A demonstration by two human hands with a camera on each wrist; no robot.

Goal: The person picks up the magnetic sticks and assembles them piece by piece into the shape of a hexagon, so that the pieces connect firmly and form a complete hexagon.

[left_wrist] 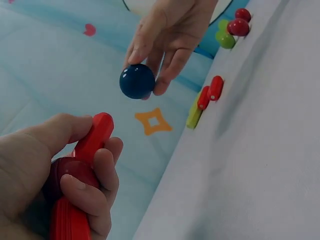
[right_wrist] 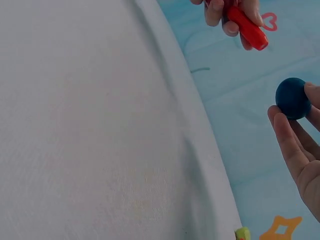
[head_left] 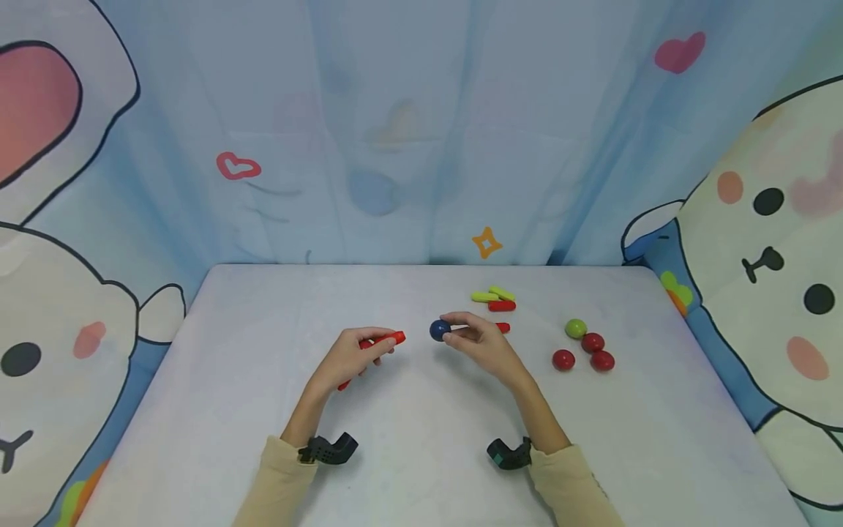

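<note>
My left hand (head_left: 352, 357) grips a red piece: one red rod (left_wrist: 95, 132), a dark red ball (left_wrist: 75, 172) and a ridged red rod (left_wrist: 69, 220) in line. The ball sits between the rods, partly covered by curled fingers; how they join cannot be seen. Across from it, my right hand (head_left: 486, 345) pinches a dark blue ball (head_left: 439, 330) between thumb and fingertips. A gap separates the blue ball from the tip of the red rod.
Beyond the right hand lie yellow-green rods (head_left: 484, 297) and a red rod (head_left: 502, 306), with another red rod (head_left: 503, 327) partly hidden by that hand. Further right on the white table (head_left: 421, 454) are a green ball (head_left: 576, 329) and several red balls (head_left: 593, 342).
</note>
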